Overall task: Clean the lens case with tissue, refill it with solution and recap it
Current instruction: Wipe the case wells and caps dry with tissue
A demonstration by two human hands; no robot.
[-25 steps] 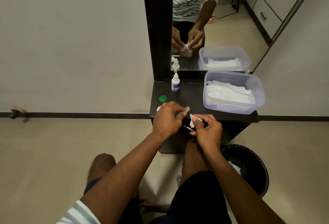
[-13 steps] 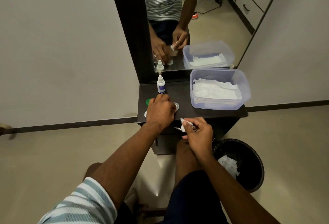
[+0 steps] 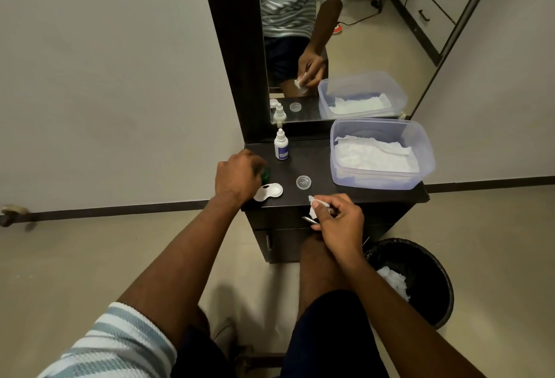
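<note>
You were partway through the cleaning. Your right hand [image 3: 339, 221] pinched a crumpled tissue [image 3: 313, 206] over the shelf's [image 3: 345, 191] front edge, with thin metal tweezers [image 3: 309, 220] poking out below it. Your left hand [image 3: 238, 178] curled over the green cap [image 3: 265, 174] near the shelf's left edge; whether it gripped the cap I could not tell. The white case [image 3: 270, 191] lay uncapped just beside it, the clear cap [image 3: 303, 182] mid-shelf. The bottle [image 3: 281, 145] stood unused at the back, so refilling and recapping probably remained.
</note>
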